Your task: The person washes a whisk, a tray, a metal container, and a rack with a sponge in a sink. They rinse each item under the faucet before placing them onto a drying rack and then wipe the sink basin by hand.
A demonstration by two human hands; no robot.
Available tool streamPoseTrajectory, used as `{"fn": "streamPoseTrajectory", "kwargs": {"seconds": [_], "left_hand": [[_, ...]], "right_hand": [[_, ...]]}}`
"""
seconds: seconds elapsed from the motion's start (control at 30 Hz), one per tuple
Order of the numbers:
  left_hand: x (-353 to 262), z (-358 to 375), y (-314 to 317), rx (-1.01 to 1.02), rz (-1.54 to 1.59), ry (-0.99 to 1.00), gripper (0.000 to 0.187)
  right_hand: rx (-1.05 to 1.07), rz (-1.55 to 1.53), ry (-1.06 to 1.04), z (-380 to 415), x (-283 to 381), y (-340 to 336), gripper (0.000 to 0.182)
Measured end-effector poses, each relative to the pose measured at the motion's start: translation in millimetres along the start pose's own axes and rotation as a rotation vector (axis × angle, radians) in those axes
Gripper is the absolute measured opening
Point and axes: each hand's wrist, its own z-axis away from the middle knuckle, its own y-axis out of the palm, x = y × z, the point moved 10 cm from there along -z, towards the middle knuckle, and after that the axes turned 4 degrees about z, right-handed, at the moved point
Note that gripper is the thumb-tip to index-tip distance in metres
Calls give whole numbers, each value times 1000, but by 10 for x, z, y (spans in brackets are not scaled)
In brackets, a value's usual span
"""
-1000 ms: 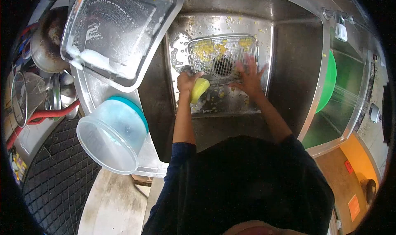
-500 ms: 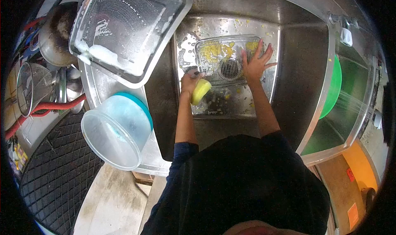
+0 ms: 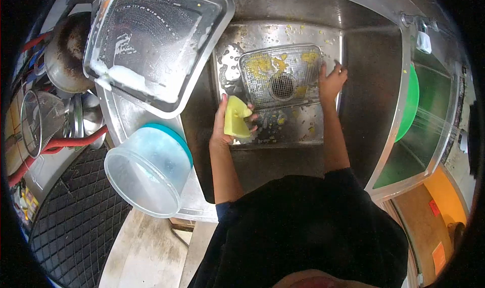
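Observation:
My left hand [image 3: 218,128] grips a yellow sponge [image 3: 235,120] low over the sink floor, with its fingers around the far side. In front of it, a rectangular wire mesh tray [image 3: 262,80] lies in the sink above the round drain. Yellow bits cling to the mesh, mostly along its far side. My right hand [image 3: 332,83] is at the tray's right edge, its thumb and fingers apart and nothing visible between them. Yellow scraps and water drops are scattered on the sink floor [image 3: 280,128].
A soapy rectangular pan [image 3: 156,45] and a translucent tub with a teal rim [image 3: 146,171] stand on the left ledge. Strainers [image 3: 33,123] and a wok [image 3: 68,53] hang further left. Water runs into the right basin beside a green bowl [image 3: 410,103].
My right hand has moved from lying spread on the mesh tray to its right edge. My left hand has drawn back slightly left and turned the sponge more upright.

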Motion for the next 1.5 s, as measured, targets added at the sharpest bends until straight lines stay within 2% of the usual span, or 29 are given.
{"fn": "streamPoseTrajectory", "kwargs": {"seconds": [0.07, 0.13, 0.17, 0.2, 0.27, 0.3, 0.37, 0.4, 0.43, 0.53, 0.57, 0.63, 0.7, 0.77, 0.8, 0.87, 0.9, 1.0, 1.03, 1.07, 1.13, 1.17, 1.2, 1.27, 1.3, 1.4, 1.43, 1.47, 1.5], "left_hand": [[-22, -31, 91, 69, -180, 57, 52], [-20, -16, 233, 92, -405, 111, 50], [-38, -25, 262, 77, -436, 177, 51], [-58, -44, 280, 63, -466, 246, 52], [-169, 49, 327, -96, -461, 422, 54], [-224, 131, 355, -236, -540, 517, 55], [-298, 264, 541, -362, -701, 789, 51], [-259, 395, 718, -464, -821, 882, 51], [-79, 433, 924, -453, -813, 901, 51], [453, 889, 2161, -381, -1572, 1538, 53], [493, 1017, 2256, -367, -1570, 1558, 53], [668, 1234, 2475, -211, -1592, 1550, 58], [299, 1289, 2347, -468, -1517, 1664, 46], [-206, 1424, 2170, -594, -1237, 1529, 31], [-133, 1583, 2268, -580, -1238, 1540, 31], [216, 1756, 2684, -331, -1473, 1454, 25], [281, 1850, 2705, -321, -1483, 1459, 25], [579, 2340, 2931, 44, -1395, 1830, 23], [289, 2345, 2860, -173, -1368, 1843, 19], [147, 2347, 2825, -159, -1364, 1858, 19], [12, 2207, 2757, -179, -1406, 1616, 17], [249, 2326, 2818, 7, -1286, 1781, 15], [546, 2471, 2879, 17, -1291, 1774, 15], [1231, 2703, 3070, 367, -1379, 1723, 14], [1227, 2642, 3040, 378, -1384, 1717, 14], [557, 2242, 2730, 58, -1278, 1621, 21], [334, 2226, 2620, -59, -1232, 1561, 24], [396, 2205, 2565, -60, -1239, 1549, 24], [491, 2349, 2617, -132, -1275, 1677, 28]], "right_hand": [[566, -387, 281, 71, -390, 508, 59], [619, -733, 137, 170, -326, 746, 63], [553, -586, 44, 157, -343, 746, 62], [537, -596, 43, 119, -349, 707, 62], [754, -907, 483, 349, -485, 782, 59], [703, -1020, 460, 307, -359, 566, 54], [517, -864, 331, 285, -150, -84, 51], [286, -734, 146, 278, -38, -469, 46], [402, -661, 240, 329, 111, -769, 41], [407, -559, 230, 458, 727, -1782, 37], [388, -565, 226, 471, 756, -1911, 37], [121, -722, 333, 505, 648, -2352, 36], [95, -703, 280, 582, 782, -2840, 35], [149, -666, 279, 658, 937, -3342, 35], [134, -670, 280, 695, 930, -3434, 35], [-16, -726, 280, 692, 815, -3623, 36], [-11, -721, 327, 694, 742, -3588, 36], [-46, -761, 293, 705, 722, -3791, 36], [-24, -798, 351, 770, 646, -3804, 36], [-40, -804, 347, 811, 621, -3889, 36], [-66, -828, 380, 908, 530, -4079, 36], [-91, -813, 369, 920, 527, -4188, 36], [-97, -809, 378, 939, 492, -4184, 36], [-124, -656, 357, 924, 441, -4103, 37], [-195, -713, 315, 910, 431, -4119, 38], [-258, -838, 339, 980, 381, -4310, 38], [-87, -818, 471, 1059, 295, -4227, 38], [-84, -811, 482, 1119, 303, -4258, 38], [-146, -798, 450, 1122, 346, -4344, 38]]}}
